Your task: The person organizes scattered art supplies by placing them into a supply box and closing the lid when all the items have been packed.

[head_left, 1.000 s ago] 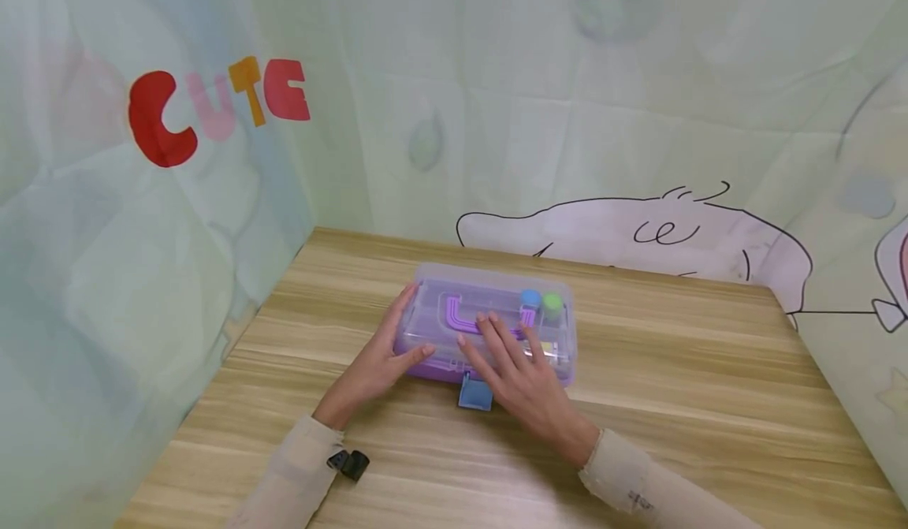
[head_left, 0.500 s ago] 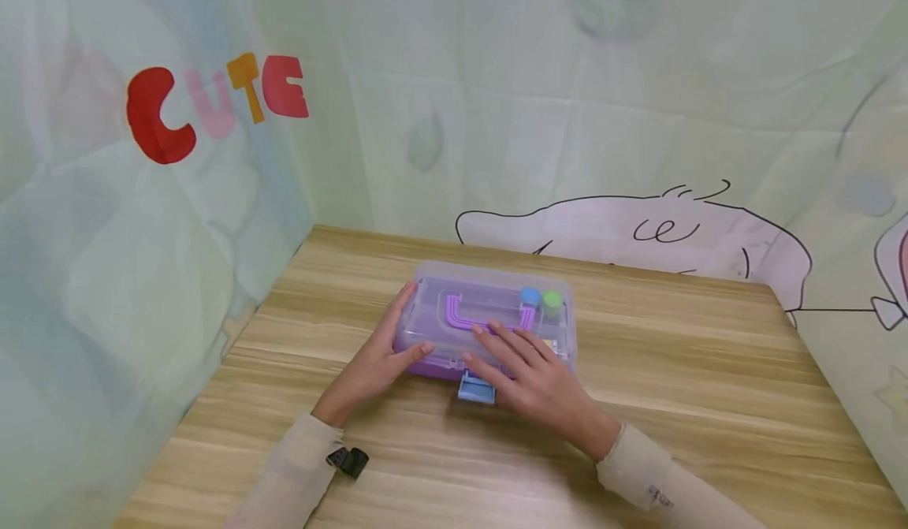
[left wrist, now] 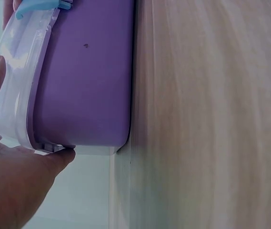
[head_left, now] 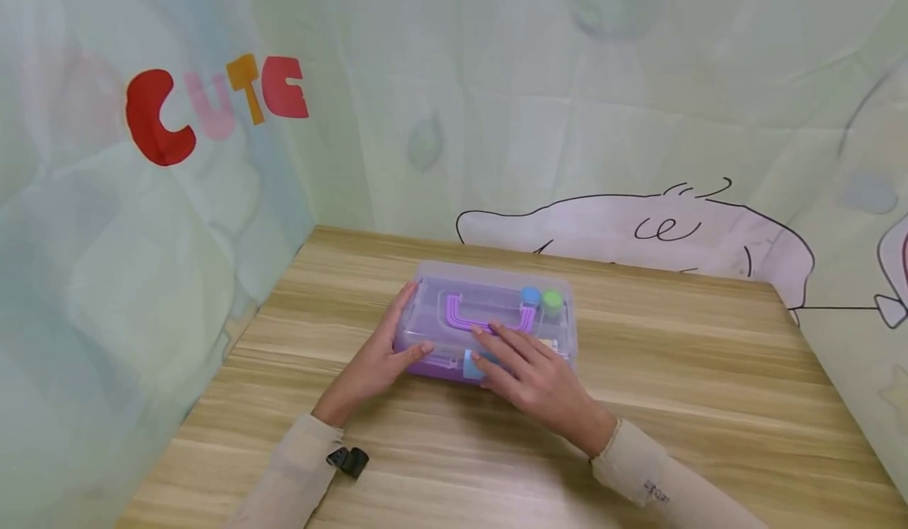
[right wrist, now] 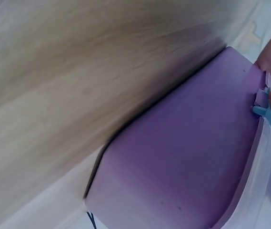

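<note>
A purple storage box [head_left: 426, 308] with a clear lid lies on the wooden table, its purple carry handle [head_left: 452, 312] folded flat on top. My left hand [head_left: 372, 367] holds the box's left end, fingers along the side and thumb on the lid's front edge. Across the front right of the lid rests my right hand [head_left: 542, 387], its fingers extended and its thumb at the blue latch [head_left: 469, 365]. The latch stands up against the box's front, partly covered by that hand. In the left wrist view, left fingertips touch just under the lid's rim [left wrist: 33, 105].
A blue round piece [head_left: 530, 296] and a green round piece [head_left: 552, 302] show at the lid's back right. The wooden table [head_left: 674, 371] extends around the box. Printed cloth [head_left: 496, 103] hangs behind the table and along its left.
The blue latch has swung up from hanging in front of the box to its front face. My right hand has shifted slightly right and nearer me; the left hand has stayed put.
</note>
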`<move>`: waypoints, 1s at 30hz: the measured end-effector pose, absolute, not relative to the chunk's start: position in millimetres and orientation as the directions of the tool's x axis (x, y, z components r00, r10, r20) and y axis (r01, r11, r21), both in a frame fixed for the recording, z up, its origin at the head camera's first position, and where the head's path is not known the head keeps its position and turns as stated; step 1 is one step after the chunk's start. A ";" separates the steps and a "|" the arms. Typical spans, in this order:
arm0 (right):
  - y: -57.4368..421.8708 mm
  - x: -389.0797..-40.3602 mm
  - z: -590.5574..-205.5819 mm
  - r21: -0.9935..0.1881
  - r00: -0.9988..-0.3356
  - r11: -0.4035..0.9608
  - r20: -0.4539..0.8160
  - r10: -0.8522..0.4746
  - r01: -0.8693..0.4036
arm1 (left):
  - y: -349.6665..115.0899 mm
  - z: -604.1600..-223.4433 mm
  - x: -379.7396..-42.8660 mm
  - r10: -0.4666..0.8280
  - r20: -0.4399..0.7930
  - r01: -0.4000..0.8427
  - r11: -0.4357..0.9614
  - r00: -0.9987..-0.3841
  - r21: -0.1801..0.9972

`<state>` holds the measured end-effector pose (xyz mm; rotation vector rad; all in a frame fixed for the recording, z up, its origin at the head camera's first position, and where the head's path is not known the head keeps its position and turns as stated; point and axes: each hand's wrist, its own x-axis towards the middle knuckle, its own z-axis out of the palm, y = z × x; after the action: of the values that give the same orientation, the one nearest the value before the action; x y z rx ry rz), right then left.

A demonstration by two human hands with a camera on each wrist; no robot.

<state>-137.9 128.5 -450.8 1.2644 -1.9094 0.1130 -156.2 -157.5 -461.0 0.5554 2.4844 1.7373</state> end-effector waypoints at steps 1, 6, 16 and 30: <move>128.5 -138.5 -451.4 0.366 -0.151 0.491 0.661 -0.735 -0.791 | -157.5 -460.2 -156.1 0.325 0.154 0.255 0.297 -0.933 0.920; 127.3 -142.0 -457.9 0.461 -0.116 0.492 0.632 -0.766 -0.738 | -157.9 -460.0 -156.6 0.330 0.154 0.254 0.288 -0.932 0.923; 121.0 -141.2 -463.0 0.548 -0.078 0.486 0.606 -0.792 -0.681 | -155.8 -461.3 -155.5 0.322 0.162 0.263 0.300 -0.933 0.917; 119.7 -137.5 -466.5 0.528 -0.110 0.490 0.595 -0.796 -0.694 | -158.0 -458.8 -155.6 0.324 0.159 0.271 0.335 -0.932 0.902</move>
<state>-137.5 119.7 -466.5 1.2459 -1.8453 -0.1450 -155.6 -158.0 -458.8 0.5634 2.5263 1.6919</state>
